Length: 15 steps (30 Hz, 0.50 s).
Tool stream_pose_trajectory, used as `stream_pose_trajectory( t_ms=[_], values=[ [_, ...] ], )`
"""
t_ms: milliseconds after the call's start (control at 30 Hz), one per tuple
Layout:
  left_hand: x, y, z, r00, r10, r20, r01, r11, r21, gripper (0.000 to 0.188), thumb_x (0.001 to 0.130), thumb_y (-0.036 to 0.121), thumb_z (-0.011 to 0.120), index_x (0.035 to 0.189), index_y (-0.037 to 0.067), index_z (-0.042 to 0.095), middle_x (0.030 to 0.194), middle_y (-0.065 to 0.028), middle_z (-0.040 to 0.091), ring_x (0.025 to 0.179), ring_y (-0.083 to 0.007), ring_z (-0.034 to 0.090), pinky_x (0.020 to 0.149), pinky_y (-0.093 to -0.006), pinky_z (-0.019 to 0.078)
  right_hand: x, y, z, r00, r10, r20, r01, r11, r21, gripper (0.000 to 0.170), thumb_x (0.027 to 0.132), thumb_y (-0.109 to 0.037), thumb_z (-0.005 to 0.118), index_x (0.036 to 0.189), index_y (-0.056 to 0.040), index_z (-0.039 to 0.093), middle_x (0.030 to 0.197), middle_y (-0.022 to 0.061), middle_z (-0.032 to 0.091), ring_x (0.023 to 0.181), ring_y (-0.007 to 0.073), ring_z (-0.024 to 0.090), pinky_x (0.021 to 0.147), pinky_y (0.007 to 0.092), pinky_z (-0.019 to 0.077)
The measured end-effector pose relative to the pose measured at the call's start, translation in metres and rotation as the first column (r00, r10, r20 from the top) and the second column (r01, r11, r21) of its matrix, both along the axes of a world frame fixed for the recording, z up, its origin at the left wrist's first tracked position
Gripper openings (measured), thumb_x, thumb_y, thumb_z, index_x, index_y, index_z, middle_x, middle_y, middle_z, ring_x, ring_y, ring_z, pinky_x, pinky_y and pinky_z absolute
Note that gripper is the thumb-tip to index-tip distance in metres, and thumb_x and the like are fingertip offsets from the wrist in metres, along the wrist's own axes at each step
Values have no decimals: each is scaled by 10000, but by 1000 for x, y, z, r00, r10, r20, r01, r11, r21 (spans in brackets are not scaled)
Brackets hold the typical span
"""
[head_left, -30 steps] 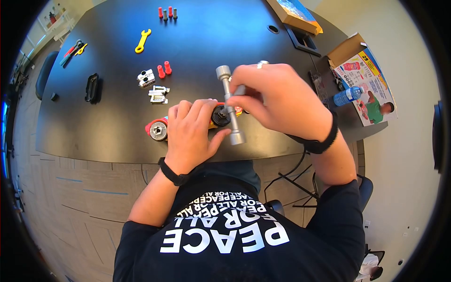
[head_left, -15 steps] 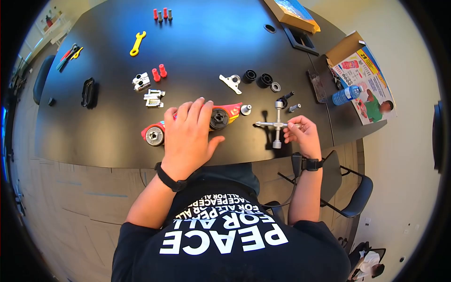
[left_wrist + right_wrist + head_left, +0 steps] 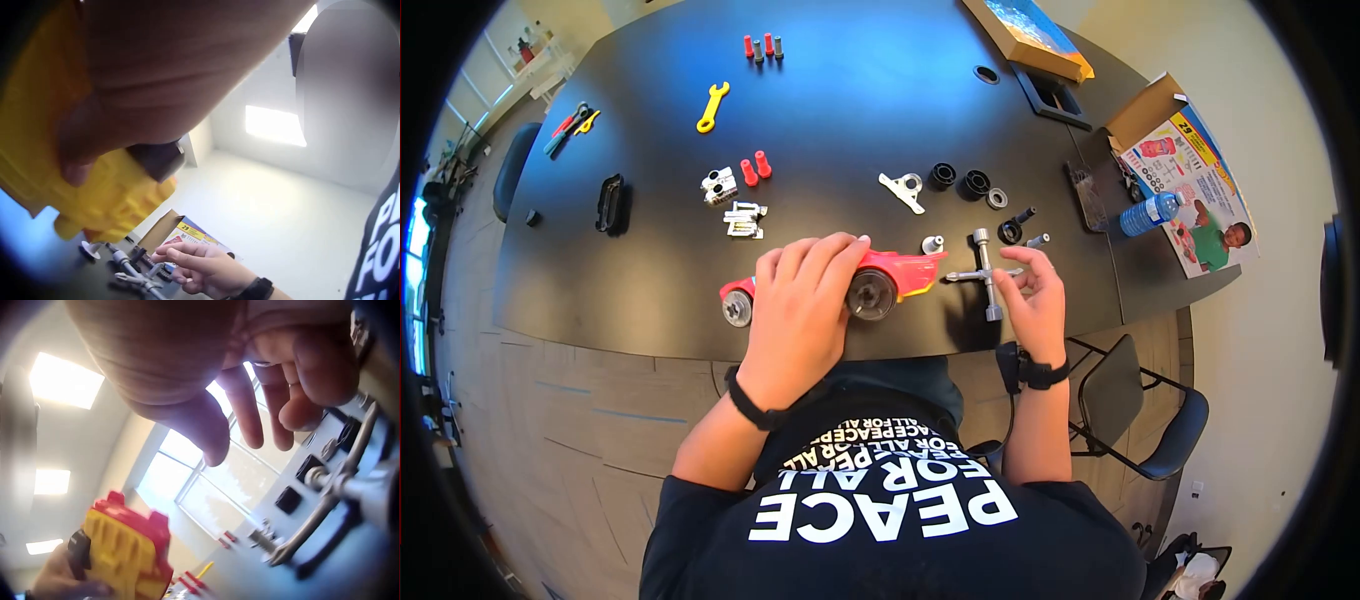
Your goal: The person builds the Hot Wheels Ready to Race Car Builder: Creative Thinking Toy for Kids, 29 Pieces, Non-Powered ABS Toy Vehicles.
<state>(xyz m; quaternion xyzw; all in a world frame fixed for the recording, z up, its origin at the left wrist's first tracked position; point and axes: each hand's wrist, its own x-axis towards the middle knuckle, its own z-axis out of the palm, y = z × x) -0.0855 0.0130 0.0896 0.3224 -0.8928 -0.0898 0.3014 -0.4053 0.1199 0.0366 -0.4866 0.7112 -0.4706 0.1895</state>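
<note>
My left hand (image 3: pixel 805 300) grips a red toy car (image 3: pixel 910 268) from above near the table's front edge. Its black rear wheel and silver front wheel face me. In the left wrist view the car's yellow underside (image 3: pixel 119 209) shows, with the thumb against it. To the right, a grey four-way lug wrench (image 3: pixel 985 275) lies on the table. My right hand (image 3: pixel 1038 305) hovers beside the wrench, fingers spread and loosely bent with nothing between them. A small grey peg (image 3: pixel 933 244) stands between car and wrench.
Behind the wrench are a silver bracket (image 3: pixel 903 192), black tires (image 3: pixel 974 185), a grey ring (image 3: pixel 997 199) and dark bolts. Left of them lie chrome parts (image 3: pixel 744 220), red pegs (image 3: pixel 756 168) and a yellow wrench (image 3: pixel 713 107). A water bottle (image 3: pixel 1150 214) and a box (image 3: pixel 1200 190) stand right.
My right hand carried the lug wrench rightward off the car and let go of it on the table. My left hand has tipped the car so its red body shows more.
</note>
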Motion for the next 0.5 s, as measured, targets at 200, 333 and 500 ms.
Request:
stream_pose_trajectory(
  t_ms=[200, 333, 500],
  values=[
    [6, 0, 0, 532, -172, -829, 543, 821, 178, 824, 827, 40, 950, 1493, 68, 465, 1467, -266, 617, 1410, -392, 622, 1243, -575, 454, 56, -3, 14, 787, 507, 352, -494, 859, -134, 1118, 756, -83, 1013, 1691, -125, 402, 1645, 110, 521, 1345, 199, 605, 896, 310, 589],
    [1, -11, -41, 312, -54, -949, 704, 684, 192, 787, 805, 92, 996, 1399, 76, 481, 1498, -274, 610, 1438, -385, 613, 1241, -564, 463, 79, -11, 7, 725, 555, 408, -442, 829, -343, 914, 823, -20, 956, 1609, -86, 493, 1566, 110, 597, 1336, 206, 627, 1054, 344, 555],
    [31, -12, -57, 523, 62, -850, 571, 716, 403, 881, 768, 110, 1027, 1462, 32, 491, 1504, -269, 640, 1389, -313, 656, 1175, -446, 537, 67, -17, 3, 846, 473, 246, -387, 862, -327, 520, 863, 64, 867, 1343, -35, 694, 1376, 101, 697, 1288, 238, 679, 1092, 364, 551]
  ],
)
